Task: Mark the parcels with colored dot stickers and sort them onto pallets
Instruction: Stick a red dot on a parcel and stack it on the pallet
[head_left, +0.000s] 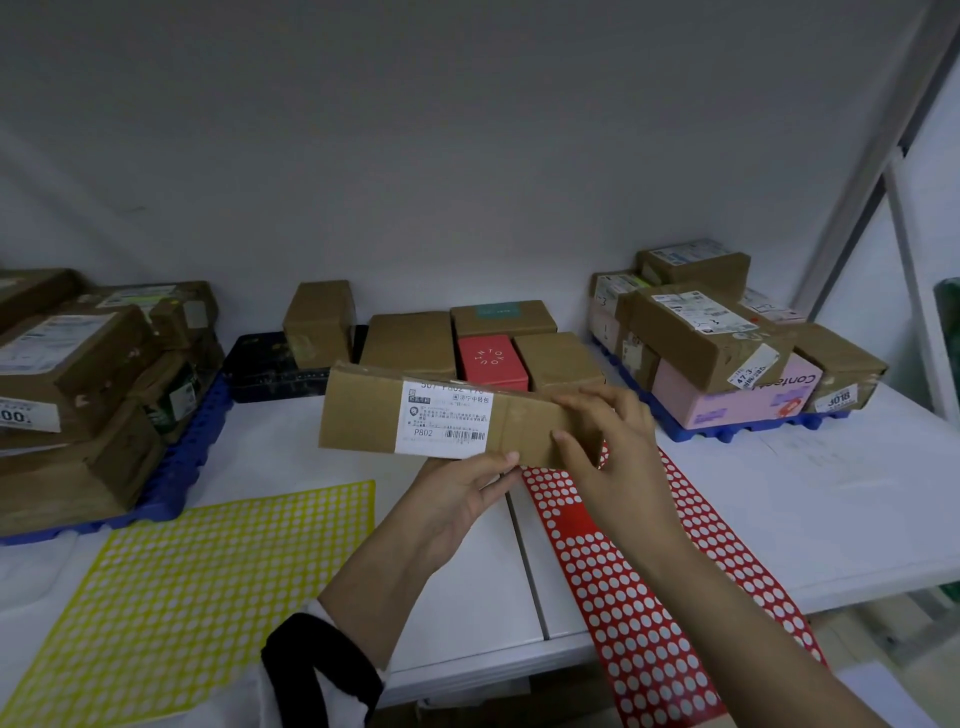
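A white worktop (857, 493) is carrying everything, running from the near edge back to a pale wall. A yellow sticker sheet (182, 597) is lying flat on its near left part. A red sticker sheet (639, 623) is stretching diagonally across the near right part, with its lower end hanging over the front edge.

At the left, a blue pallet (176, 488) is bearing a stack of brown parcels (78, 364). At the right, a second blue pallet (727, 434) is holding more brown parcels piled over a pink box (727, 400). Between them, by the wall, a black pallet (270, 369) is carrying several plain cartons and a red box (492, 361).

The long brown parcel (363, 415) is being held up above the worktop's middle, in front of the black pallet. Its broad face is turning toward the camera.

The left hand (462, 499) is supporting the parcel from below, with its thumb pressing on the lower edge. The right hand (613, 441) is curling round the parcel's right end, with its fingers on the top edge and its thumb on the front face.

A white shipping label (447, 421) reading P802 is sitting near the middle of that face.
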